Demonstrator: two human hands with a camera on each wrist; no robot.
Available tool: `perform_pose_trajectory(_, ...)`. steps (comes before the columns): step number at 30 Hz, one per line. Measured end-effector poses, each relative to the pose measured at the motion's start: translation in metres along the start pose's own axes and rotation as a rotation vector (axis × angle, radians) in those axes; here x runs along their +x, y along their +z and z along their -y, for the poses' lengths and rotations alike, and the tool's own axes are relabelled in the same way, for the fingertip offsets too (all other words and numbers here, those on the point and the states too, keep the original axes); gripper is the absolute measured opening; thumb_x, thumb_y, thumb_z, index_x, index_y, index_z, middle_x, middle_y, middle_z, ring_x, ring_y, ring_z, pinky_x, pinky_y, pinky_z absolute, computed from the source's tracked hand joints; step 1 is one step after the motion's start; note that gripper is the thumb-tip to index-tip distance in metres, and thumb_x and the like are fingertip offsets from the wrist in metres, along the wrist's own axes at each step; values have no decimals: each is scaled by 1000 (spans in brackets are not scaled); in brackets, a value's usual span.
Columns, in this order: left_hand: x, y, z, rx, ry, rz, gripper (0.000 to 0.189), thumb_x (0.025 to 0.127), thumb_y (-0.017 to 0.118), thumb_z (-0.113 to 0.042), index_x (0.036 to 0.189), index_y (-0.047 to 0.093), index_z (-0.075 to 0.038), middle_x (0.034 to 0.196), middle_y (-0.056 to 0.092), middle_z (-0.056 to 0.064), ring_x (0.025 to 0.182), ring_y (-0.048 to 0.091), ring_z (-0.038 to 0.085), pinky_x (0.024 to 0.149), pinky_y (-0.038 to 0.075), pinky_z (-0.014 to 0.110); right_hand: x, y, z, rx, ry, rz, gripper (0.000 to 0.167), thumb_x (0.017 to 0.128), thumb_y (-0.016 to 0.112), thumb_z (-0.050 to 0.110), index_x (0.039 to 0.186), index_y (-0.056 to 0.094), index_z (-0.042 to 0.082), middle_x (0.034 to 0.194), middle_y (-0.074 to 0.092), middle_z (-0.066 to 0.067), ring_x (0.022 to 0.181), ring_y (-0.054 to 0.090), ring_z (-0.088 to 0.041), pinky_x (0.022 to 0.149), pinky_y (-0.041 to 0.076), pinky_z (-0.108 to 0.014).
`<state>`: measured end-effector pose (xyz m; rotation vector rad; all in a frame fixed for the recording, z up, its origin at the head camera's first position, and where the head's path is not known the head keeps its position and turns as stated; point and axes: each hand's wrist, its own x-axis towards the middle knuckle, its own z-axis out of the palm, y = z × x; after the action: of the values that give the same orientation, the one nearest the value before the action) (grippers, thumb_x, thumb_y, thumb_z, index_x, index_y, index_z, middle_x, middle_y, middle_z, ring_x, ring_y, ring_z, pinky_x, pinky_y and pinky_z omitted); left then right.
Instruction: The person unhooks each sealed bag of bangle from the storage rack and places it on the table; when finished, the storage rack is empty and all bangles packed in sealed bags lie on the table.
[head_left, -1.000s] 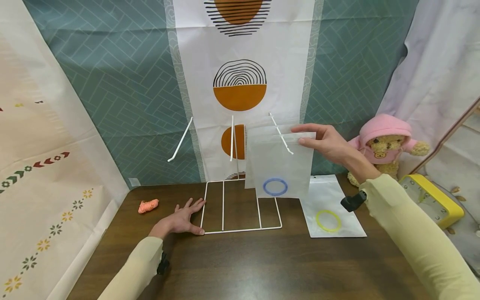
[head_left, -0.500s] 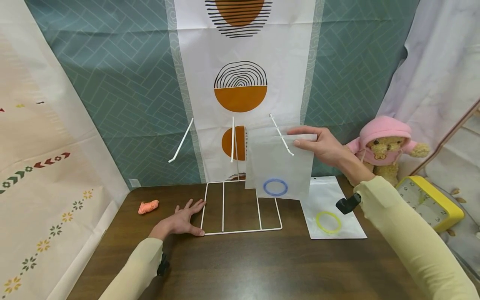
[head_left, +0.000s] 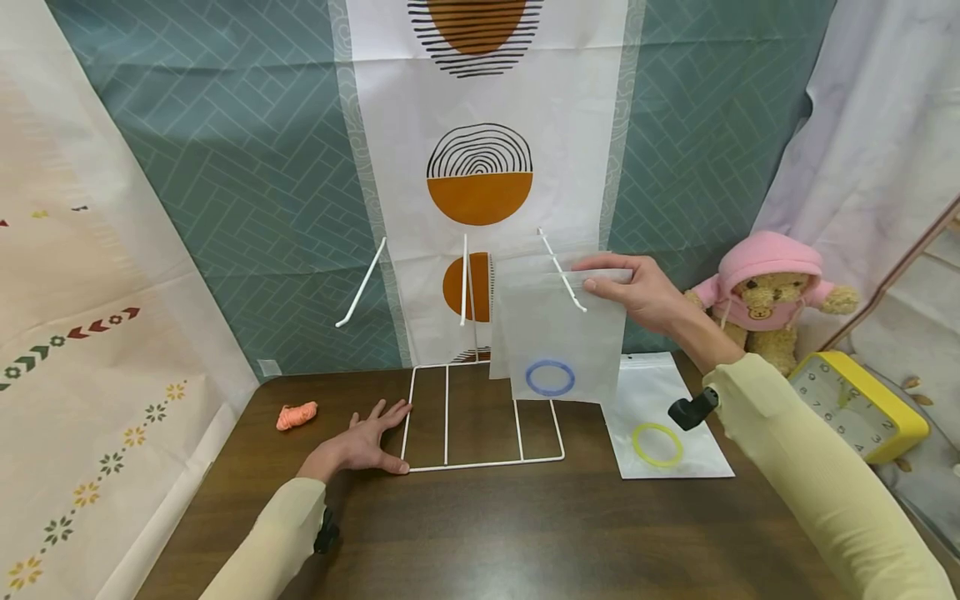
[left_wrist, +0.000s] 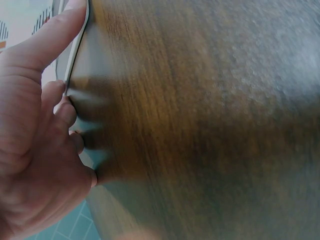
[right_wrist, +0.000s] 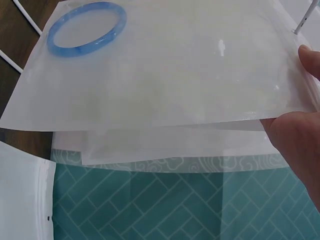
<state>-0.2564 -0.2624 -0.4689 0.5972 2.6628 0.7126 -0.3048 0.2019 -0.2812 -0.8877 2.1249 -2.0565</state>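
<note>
My right hand [head_left: 641, 287] pinches the top edge of a translucent zip bag [head_left: 562, 333] with a blue ring [head_left: 551, 377] inside. The bag hangs upright at the right-hand arm of a white wire rack [head_left: 480, 467]. In the right wrist view the rack arm's tip [right_wrist: 300, 25] meets the bag's top edge, close to my thumb; whether it passes through a hole I cannot tell. At least one more pale bag [head_left: 498, 333] hangs behind. My left hand [head_left: 367, 437] rests with spread fingers on the left side of the rack's base, thumb at its front corner.
A white bag with a yellow ring [head_left: 657, 444] lies flat on the table [head_left: 480, 533], right of the rack. Orange yarn [head_left: 297, 415] lies at the left. A yellow clock [head_left: 862, 408] and a teddy bear in a pink hood [head_left: 772, 292] stand at the right.
My right hand has shifted slightly left and down along the bag's top edge. The bag hangs almost as before, and my left hand stays on the rack's base.
</note>
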Motion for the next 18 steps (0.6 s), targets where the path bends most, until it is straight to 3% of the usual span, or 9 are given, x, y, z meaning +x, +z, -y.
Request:
perform_pose_trajectory(6,1,0,0,3,9,-2,108,76,85,-41,158,26,-6,164,15,19,148,0,49,106,-5,74,-1,1,0,22,-12,1,25,95,64,-4,114,76,8,118,65,-5,89,65,-17,74,57,-28)
perform_pose_trajectory(18,0,0,0,10,14,-3,108,76,85,-41,159,25,-6,164,15,20,147,0,49,106,-5,75,-8,1,5,-38,13,-14,23,96,65,1,114,77,10,114,68,-5,87,68,-17,74,57,-30)
